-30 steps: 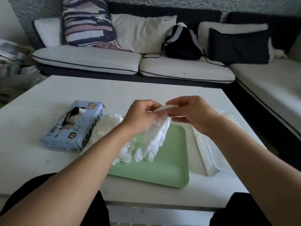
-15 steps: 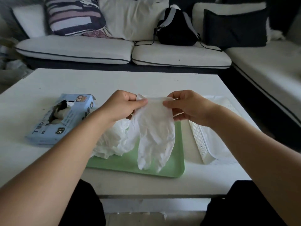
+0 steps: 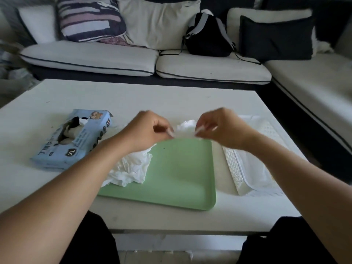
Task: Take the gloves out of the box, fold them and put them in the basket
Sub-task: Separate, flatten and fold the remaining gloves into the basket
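Note:
A white disposable glove is stretched between both hands above the far edge of the green tray. My left hand pinches its left end and my right hand pinches its right end; the glove looks flipped upward and blurred. A loose heap of white gloves lies on the tray's left side, partly under my left forearm. The blue glove box lies on the table to the left, its opening showing a white glove. The white perforated basket stands right of the tray.
The white table has bare surface beyond the tray. A sofa with cushions and a black backpack runs along the far side and the right. My dark-clothed knees are at the table's near edge.
The glove hung down over the tray half a second ago; now it is swung up and away between my hands, leaving the tray's middle uncovered. Both hands stay near the tray's far edge.

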`<state>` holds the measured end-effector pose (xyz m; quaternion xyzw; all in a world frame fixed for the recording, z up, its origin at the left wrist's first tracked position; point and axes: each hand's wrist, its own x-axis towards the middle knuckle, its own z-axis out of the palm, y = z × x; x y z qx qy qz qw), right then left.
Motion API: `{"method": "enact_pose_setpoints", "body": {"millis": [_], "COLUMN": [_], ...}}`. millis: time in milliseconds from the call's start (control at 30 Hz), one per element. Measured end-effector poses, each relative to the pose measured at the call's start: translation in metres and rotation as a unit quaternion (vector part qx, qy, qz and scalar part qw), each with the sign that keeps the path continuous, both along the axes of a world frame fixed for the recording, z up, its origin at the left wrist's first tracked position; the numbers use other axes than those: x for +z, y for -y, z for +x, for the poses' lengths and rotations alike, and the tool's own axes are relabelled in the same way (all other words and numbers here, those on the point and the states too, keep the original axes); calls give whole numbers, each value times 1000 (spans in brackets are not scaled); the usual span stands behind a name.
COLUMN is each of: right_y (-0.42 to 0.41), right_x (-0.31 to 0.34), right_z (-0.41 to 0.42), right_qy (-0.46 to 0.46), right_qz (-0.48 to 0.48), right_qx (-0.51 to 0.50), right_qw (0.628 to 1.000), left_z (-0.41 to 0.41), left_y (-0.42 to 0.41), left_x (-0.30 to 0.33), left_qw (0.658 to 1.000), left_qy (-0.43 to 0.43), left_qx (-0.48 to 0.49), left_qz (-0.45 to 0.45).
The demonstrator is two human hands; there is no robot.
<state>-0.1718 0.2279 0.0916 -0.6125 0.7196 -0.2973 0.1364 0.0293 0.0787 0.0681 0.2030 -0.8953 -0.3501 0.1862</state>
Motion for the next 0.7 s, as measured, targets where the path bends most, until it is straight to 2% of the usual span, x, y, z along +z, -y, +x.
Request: {"method": "enact_pose_setpoints", "body": {"millis": [67, 133, 200, 267, 333, 400, 500, 533, 567, 633, 700], "right_y": [-6, -13, -18, -21, -22, -18, -9, -6, -3, 0, 3], "right_x": [-23, -45, -60, -65, -63, -60, -62, -64, -68, -79, -97], "right_z": [7, 19, 29, 34, 38, 40, 37, 37, 38, 41, 44], "right_qy": [-69, -119, -127, -116, -98, -81, -108, -135, -163, -188, -186], "right_qz": [142, 259, 342, 393, 419, 399, 271, 241, 239, 292, 341], "right_qx": [81, 155, 193, 204, 205, 193, 130, 112, 105, 112, 121], "right_qw": [984, 946, 911, 889, 879, 893, 948, 955, 952, 931, 913], "left_z": [8, 14, 16, 16, 16, 13, 5, 2, 0, -3, -4], "left_y": [-4, -11, -22, -33, -42, -49, -59, -64, -69, -80, -83], "left_x": [-18, -36, -50, -58, -61, -58, -60, -64, -68, -77, -82], "left_qw": [988, 963, 941, 931, 930, 931, 930, 923, 914, 895, 896], "left_qy": [144, 244, 305, 323, 321, 311, 298, 308, 327, 371, 377], "left_qx": [-51, -104, -135, -146, -137, -109, -61, -57, -57, -70, -69], "left_qz": [-7, -34, -62, -85, -117, -156, -207, -223, -233, -237, -225]}}
